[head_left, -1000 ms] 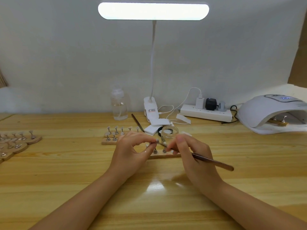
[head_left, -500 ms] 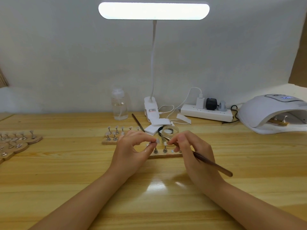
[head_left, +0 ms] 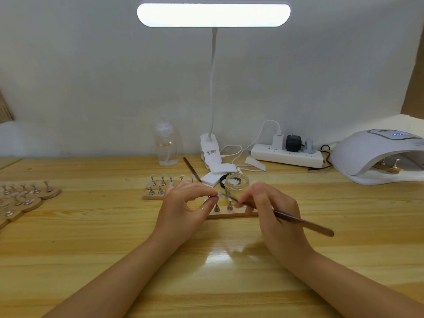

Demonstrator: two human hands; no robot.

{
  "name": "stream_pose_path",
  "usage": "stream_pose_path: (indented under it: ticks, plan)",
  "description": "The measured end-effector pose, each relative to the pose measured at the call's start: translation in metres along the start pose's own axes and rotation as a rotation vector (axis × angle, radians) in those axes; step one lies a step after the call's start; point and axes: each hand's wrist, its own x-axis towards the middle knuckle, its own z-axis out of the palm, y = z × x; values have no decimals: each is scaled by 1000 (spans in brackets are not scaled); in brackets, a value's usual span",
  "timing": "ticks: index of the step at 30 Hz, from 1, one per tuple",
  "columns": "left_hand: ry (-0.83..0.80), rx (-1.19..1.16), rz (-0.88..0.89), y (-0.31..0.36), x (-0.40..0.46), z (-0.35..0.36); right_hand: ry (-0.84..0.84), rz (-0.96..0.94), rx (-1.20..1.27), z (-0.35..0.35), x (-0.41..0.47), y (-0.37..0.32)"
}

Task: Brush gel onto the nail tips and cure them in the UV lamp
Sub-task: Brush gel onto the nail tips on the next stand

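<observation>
While the left hand (head_left: 181, 210) is pinching a small nail tip (head_left: 219, 193) on its stand between thumb and forefinger, its grip narrow around that piece, the right hand (head_left: 273, 210) is holding a thin brown brush (head_left: 298, 222) like a pen, fingers curled tight on the handle; the brush's fine end is pointing toward the held tip, just beside it, though I cannot tell whether the two are touching; both hands are hovering over a wooden strip (head_left: 229, 214) lying on the worktop (head_left: 91, 237), where two more metal stands are standing upright; a small clear jar (head_left: 236, 183) is sitting just behind the hands, with a black lid (head_left: 223, 180) showing beside it; a second wooden strip (head_left: 152, 193) carrying further tips on stands is lying to the left of the jar, partly hidden by the left hand; more round wooden holders (head_left: 27, 198) are crowding the worktop's left edge; the UV lamp (head_left: 380, 154) is sitting far to the right, its display lit, with a strip of stands (head_left: 387, 167) resting inside its opening; a clear bottle (head_left: 166, 145), a spare brush (head_left: 191, 166), a clip-on desk lamp (head_left: 213, 14) and a white power strip (head_left: 286, 154) are lining the back near the wall.
</observation>
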Motion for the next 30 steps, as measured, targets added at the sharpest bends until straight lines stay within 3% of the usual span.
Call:
stream_pose_path:
  ticks: [6,10,15,19,23,27,30]
  plan:
    - [-5,2,-6,1,0,0,-13,41,86,2,-1,-1]
    - [-13,10,0,1,0,0,-9,5,-63,0,1,-2]
    - [-13,35,15,3,0,-1,-5,44,78,2,-1,0]
    - [-16,35,11,3,0,-1,-18,19,-51,0,1,0]
    - [-17,44,15,5,-1,-1,-22,45,64,2,-1,0]
    - [-19,50,21,4,0,-1,-26,23,-37,1,1,0]
    - [-19,57,35,4,0,-1,-47,55,29,2,0,0]
